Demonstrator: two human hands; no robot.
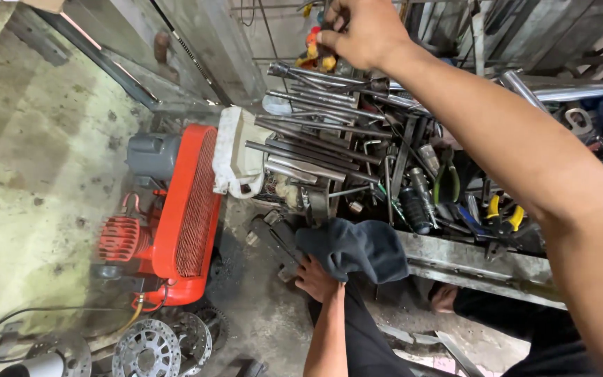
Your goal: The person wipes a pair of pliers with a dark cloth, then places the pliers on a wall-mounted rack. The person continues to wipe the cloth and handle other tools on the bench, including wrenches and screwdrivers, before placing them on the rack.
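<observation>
- Right hand (361, 31) reaches far over the table (469, 262), fingers curled and pinched on a small red-and-yellow tool (313, 50) at the back of the pile
- Left hand (315, 279) hangs low by the table's front edge, closed on a dark cloth (357, 248) that drapes over its fingers
- Cloth hangs just below the table edge, near a black metal part (273, 241) on the floor
- Tool sits at the far end of the table, just above a heap of long steel rods (315, 132) lying side by side, their ends pointing left
- White plastic jug (235, 157) lies against the rods' left ends
- Yellow-handled pliers (504, 216) and green-handled pliers (447, 181) lie in the clutter at the table's right, among sockets and small dark tools
- Chrome tube (560, 91) lies at the far right, behind the right forearm
- Red compressor (186, 209) stands on the floor left of the table, its grey motor (151, 155) at the upper end
- Brake discs (148, 349) lie on the floor below the compressor
- Bare foot (444, 299) shows under the table's front rail
</observation>
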